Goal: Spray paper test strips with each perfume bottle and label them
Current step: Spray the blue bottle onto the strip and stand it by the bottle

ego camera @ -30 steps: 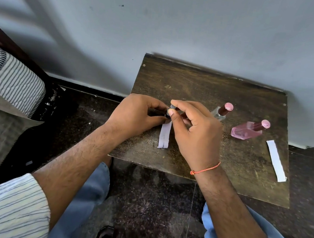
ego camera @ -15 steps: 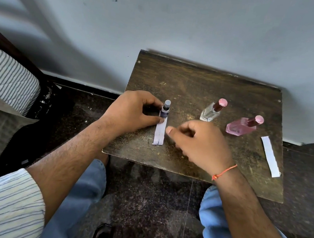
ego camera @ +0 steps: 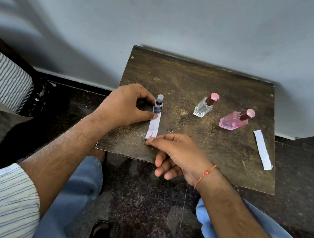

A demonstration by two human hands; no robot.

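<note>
- Knees in blue trousers and striped sleeves fill the near part of the view, in front of the bench, a dark worn wooden top that stands against a pale wall.
- Right hand, with an orange thread on the wrist, is nearest to the small dark bottle among the things on the near side. Its thumb and first finger pinch the near end of the paper strip; the other fingers hang loosely curled over the bench edge and hold nothing.
- Paper strip lies flat on the bench, and it runs from this pinch up to the foot of the dark bottle.
- Left hand is just to the left of the dark bottle. Its fingers curl toward the bottle and touch its side, and the thumb presses the far end of the strip beside the bottle base.
- I judge that the step is to fix or mark this strip for the dark bottle. To do it well, keep the strip flat and stretched between both hands, and do not tip the narrow upright bottle.
- Clear bottle stands to the right of the dark bottle, and pink bottle leans further right, both with caps on.
- Second strip lies well right of the dark bottle, untouched, near the bench edge.
</note>
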